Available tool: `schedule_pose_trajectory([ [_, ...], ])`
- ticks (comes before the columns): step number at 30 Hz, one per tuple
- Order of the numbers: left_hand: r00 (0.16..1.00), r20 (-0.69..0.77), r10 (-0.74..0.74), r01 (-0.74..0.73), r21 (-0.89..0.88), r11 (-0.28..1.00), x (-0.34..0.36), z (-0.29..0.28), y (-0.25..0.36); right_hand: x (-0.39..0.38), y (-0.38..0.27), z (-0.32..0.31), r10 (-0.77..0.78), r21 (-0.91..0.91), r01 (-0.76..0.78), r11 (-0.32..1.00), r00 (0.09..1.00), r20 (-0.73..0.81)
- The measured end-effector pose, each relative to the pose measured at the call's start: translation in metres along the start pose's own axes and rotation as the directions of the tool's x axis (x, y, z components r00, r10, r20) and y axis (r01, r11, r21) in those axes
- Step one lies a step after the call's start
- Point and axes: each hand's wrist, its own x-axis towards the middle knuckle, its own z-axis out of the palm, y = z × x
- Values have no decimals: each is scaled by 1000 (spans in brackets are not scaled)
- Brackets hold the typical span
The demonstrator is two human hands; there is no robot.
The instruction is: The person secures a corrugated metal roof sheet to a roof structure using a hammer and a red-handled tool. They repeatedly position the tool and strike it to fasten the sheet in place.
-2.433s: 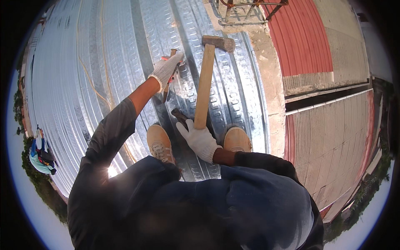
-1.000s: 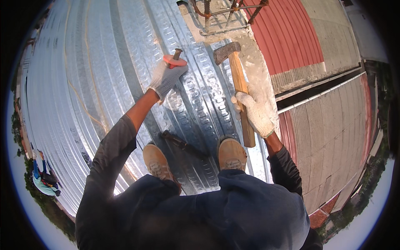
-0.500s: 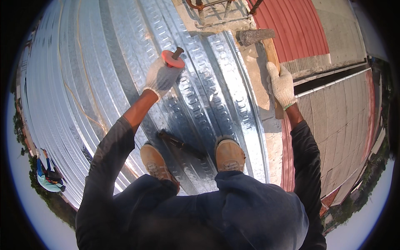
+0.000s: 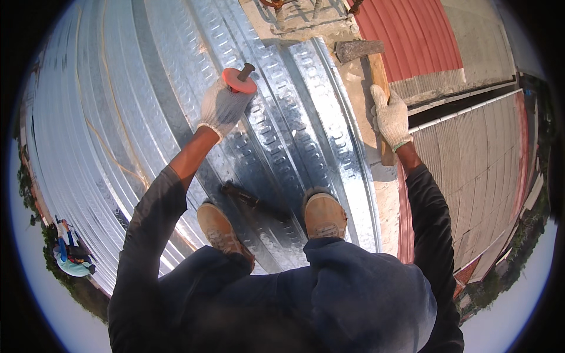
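My left hand point(image 4: 222, 107), in a white knit glove, is closed around a chisel point(image 4: 246, 72) with a round orange-red hand guard point(image 4: 239, 81). The chisel's dark metal end sticks out beyond the guard, over the ribbed metal decking point(image 4: 170, 76). In my gloved right hand point(image 4: 391, 117) is a hammer point(image 4: 378, 69), gripped by its wooden handle. Its worn grey head points left, above the concrete ledge beside the decking's right edge. A dark elongated tool point(image 4: 256, 202), its kind unclear in shadow, lies on the decking between my shoes.
Rusty steel bars point(image 4: 279, 7) rise from the concrete at the top. Right of the ledge lie a red corrugated roof point(image 4: 406, 41) and a grey roof point(image 4: 471, 170), with a dark gap between. Yellowish cord point(image 4: 112, 150) runs over the decking. Another person point(image 4: 73, 259) is at the far left.
Both hands have shifted slightly left, still holding the chisel and the hammer. The hammer head has moved a little up and left. The dark tool stays between my shoes.
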Motion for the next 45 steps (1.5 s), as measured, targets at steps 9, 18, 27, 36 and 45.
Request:
schedule_pose_trajectory([
  [9, 998, 1, -64, 63, 75, 995, -2, 5, 11, -16, -6, -5, 57, 16, -59, 998, 993, 105],
  [18, 993, -65, 99, -95, 65, 993, 1, 13, 6, -22, -41, -34, 145, 61, -163, 985, 963, 226],
  [27, 989, 137, 57, -69, 79, 994, 18, -12, -24, -181, -63, 56, 90, 94, -180, 979, 798, 596],
  [36, 998, 55, -27, 24, 54, 998, 13, -50, -62, -186, -52, 182, -326, -119, 426, 897, 818, 475],
  [45, 995, 57, -86, 85, 35, 996, 17, -41, -78, -254, -45, 227, -289, -366, 901, 233, 423, 859],
])
